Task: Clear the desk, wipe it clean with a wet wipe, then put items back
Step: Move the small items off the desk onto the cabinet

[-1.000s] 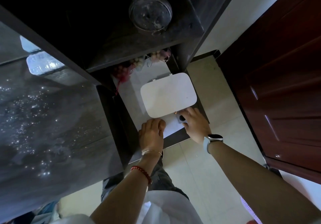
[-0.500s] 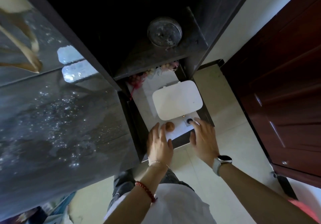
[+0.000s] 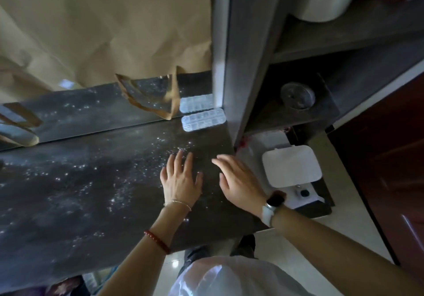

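Across the left of the view, a dark glossy desk top (image 3: 75,194) speckled with pale flecks runs back to a mirror-like panel, above which brown paper (image 3: 103,27) hangs with torn strips at its lower edge. Toward the middle, the left hand (image 3: 181,181) lies over the desk with fingers straight and spread, holding nothing; whether the palm touches the surface I cannot tell. Up and slightly right of its fingertips, at the desk's back right corner, sits a clear plastic compartment box (image 3: 203,119), long axis running left to right; what its cells hold is too small to read. Just right, the right hand (image 3: 238,181), empty with loosely parted fingers, looks the nearer one to that box. Further right, off the desk, a white rounded-rectangular lidded case (image 3: 291,167) rests closed on a low shelf (image 3: 321,208), and a round lidded container (image 3: 297,95) stands on the shelf above.
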Demonstrator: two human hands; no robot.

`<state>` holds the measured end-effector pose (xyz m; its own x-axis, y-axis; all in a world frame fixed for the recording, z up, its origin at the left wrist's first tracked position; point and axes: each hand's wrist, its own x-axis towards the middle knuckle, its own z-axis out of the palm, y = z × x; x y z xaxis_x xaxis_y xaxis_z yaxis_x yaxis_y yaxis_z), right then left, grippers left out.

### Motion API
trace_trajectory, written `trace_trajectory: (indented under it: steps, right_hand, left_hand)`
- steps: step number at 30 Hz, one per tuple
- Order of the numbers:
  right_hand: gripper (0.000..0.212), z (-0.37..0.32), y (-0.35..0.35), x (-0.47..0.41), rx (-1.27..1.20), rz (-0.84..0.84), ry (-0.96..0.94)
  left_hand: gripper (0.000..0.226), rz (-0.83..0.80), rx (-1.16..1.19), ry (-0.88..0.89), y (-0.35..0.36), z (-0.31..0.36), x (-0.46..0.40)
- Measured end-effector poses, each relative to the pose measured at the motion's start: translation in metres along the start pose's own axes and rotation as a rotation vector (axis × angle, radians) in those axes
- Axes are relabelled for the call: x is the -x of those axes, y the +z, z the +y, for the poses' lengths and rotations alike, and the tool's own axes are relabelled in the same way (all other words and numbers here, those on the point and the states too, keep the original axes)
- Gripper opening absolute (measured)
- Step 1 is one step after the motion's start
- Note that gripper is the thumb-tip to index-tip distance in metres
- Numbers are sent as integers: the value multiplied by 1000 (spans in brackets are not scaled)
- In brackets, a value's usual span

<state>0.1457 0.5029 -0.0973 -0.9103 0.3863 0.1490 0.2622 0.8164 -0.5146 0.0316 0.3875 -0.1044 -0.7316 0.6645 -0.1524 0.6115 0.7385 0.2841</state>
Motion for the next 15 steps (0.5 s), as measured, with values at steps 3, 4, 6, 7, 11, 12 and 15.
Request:
trace_trajectory:
  steps: [3,4,6,7,11,12,15]
  right_hand:
    - [42,-12,17,-57,94,-132,-8]
    - [45,-14,22,-77,148,-169,12]
    - [51,-12,31,-111,265,-261,76]
    - [55,-10,37,-123,314,-306,117]
    - [65,-7,49,-146,465,-424,260]
    - [65,-9,50,-145,495,-408,258]
    - [56,-12,47,-142,566,-346,171]
  left_hand:
    - [68,-141,-56,-65,-10,-42,-27]
    - [71,-166,-82,-66,-12,-53,-35]
    - [75,-208,-111,-62,-10,-71,-48]
    - [76,-220,-111,-56,-9,-78,-50]
    - [77,-187,-83,-28,-2,-87,-49]
    - [77,-180,-70,-27,-1,-88,-48]
    - [77,-168,-50,-31,1,-89,-48]
